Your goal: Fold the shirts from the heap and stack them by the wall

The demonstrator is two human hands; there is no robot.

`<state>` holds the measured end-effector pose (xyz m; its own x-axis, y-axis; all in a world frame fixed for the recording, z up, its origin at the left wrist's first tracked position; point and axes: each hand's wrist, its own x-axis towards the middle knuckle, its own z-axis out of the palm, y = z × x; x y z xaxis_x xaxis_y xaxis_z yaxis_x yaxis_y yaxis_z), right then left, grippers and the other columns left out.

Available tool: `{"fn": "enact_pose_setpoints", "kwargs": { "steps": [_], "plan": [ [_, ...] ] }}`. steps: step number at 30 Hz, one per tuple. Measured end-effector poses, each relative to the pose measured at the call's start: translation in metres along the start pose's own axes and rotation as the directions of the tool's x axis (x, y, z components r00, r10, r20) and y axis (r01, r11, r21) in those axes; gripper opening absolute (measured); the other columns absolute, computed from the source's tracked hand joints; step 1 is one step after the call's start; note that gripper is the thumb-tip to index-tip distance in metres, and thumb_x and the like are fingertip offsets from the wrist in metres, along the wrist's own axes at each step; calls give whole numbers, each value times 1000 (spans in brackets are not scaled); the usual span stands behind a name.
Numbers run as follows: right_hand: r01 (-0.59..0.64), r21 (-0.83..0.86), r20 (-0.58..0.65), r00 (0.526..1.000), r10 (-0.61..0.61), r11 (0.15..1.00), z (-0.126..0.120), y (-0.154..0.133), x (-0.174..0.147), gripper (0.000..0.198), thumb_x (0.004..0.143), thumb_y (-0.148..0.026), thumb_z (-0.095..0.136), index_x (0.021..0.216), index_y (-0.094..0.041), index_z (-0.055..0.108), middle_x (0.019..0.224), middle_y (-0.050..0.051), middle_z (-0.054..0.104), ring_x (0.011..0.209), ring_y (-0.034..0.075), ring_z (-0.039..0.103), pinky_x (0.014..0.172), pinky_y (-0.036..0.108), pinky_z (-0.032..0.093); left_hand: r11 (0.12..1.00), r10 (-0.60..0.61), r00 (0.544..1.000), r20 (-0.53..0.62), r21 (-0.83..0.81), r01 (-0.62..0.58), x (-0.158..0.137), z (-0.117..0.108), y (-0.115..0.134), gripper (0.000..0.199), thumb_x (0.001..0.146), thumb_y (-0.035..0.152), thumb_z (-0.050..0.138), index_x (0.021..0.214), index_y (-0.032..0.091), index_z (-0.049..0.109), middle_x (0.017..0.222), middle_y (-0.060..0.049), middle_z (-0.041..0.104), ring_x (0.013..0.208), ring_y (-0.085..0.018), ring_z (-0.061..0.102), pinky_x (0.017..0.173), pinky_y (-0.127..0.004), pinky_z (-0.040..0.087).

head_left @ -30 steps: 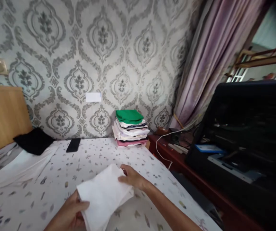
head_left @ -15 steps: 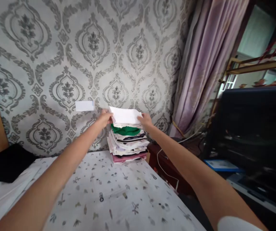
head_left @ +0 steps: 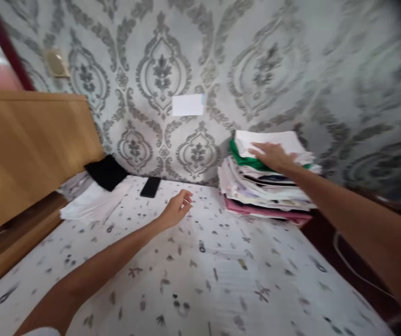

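Observation:
A tall stack of folded clothes rests against the wall at the right, with a folded white garment on top and a green one just under it. My right hand lies on the white garment, fingers stretched out. Over the middle of the bed, my left hand holds nothing, its fingers loosely curled and apart. Left of that hand, a black phone lies on the sheet near the wall. Farther left are a folded black cloth and white cloth.
A sheet with small printed figures covers the bed. The wooden headboard borders the left side. A white card is on the patterned wall. A white cable runs beside the bed at the lower right.
The white garment now rests on the stack, released by both hands. My left hand has moved away over the sheet. The view has turned left, showing the phone and more of the headboard.

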<state>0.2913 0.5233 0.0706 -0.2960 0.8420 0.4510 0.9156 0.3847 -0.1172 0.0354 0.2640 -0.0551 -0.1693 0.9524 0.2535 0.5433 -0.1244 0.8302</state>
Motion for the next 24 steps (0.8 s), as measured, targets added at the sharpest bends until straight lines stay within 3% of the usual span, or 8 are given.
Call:
{"fn": "enact_pose_setpoints", "kwargs": {
  "steps": [3, 5, 7, 11, 14, 17, 20, 24],
  "plan": [
    [-65, 96, 58, 997, 59, 993, -12, -7, -1, 54, 100, -55, 43, 146, -29, 53, 155, 15, 45, 142, 42, 34, 105, 76, 18, 955, -33, 996, -85, 290, 56, -30, -80, -31, 27, 86, 14, 48, 108, 23, 60, 111, -7, 67, 100, -23, 65, 85, -35, 54],
    [-93, 86, -14, 995, 95, 992, -23, -18, -10, 51, 100, -50, 47, 140, -21, 60, 147, 22, 52, 139, 42, 40, 104, 73, 20, 889, -75, 984, -163, 437, 140, -40, -138, -48, 26, 84, 10, 46, 101, 19, 62, 115, -11, 64, 109, -27, 60, 98, -42, 47],
    [-77, 71, -146, 986, 87, 994, -31, -32, -24, 48, 100, -44, 48, 132, -13, 66, 138, 27, 58, 135, 39, 46, 102, 66, 27, 802, -123, 965, -231, 550, 234, -45, -191, -65, 23, 81, 10, 46, 95, 16, 63, 117, -17, 61, 118, -33, 54, 101, -47, 41],
    [201, 129, -320, 935, -152, 971, -34, -65, -69, 41, 97, -38, 46, 115, -13, 73, 124, 26, 66, 127, 33, 54, 100, 54, 39, 650, -255, 937, -240, 675, 350, -56, -260, -96, 7, 75, 15, 55, 78, 17, 61, 100, -15, 66, 109, -32, 57, 91, -41, 43],
    [458, 257, -333, 869, -367, 851, -25, -95, -128, 32, 93, -37, 50, 96, -19, 76, 118, 22, 69, 118, 33, 61, 101, 52, 45, 591, -361, 915, -181, 714, 375, -70, -278, -114, 10, 72, 26, 64, 70, 19, 58, 81, -8, 66, 83, -26, 61, 74, -33, 44],
    [517, 443, -218, 854, -471, 732, -13, -131, -200, 27, 92, -40, 52, 94, -26, 75, 118, 15, 71, 113, 33, 65, 97, 54, 49, 575, -379, 913, -151, 734, 360, -80, -282, -120, 10, 72, 27, 62, 69, 19, 56, 80, -6, 66, 78, -22, 60, 68, -30, 41],
    [419, 637, -64, 865, -497, 647, -7, -167, -261, 23, 90, -43, 55, 95, -30, 74, 113, 11, 73, 107, 32, 67, 92, 53, 54, 589, -351, 926, -135, 738, 331, -84, -277, -104, 7, 75, 21, 56, 68, 20, 54, 80, -6, 65, 81, -22, 60, 70, -30, 41],
    [62, 850, 211, 871, -445, 524, -9, -205, -305, 31, 91, -52, 55, 100, -30, 74, 104, 10, 74, 95, 29, 70, 78, 42, 59, 686, -237, 971, -45, 700, 200, -103, -233, -46, 11, 82, 27, 52, 74, 22, 57, 87, -5, 66, 86, -23, 60, 80, -33, 46]
  ]
}}
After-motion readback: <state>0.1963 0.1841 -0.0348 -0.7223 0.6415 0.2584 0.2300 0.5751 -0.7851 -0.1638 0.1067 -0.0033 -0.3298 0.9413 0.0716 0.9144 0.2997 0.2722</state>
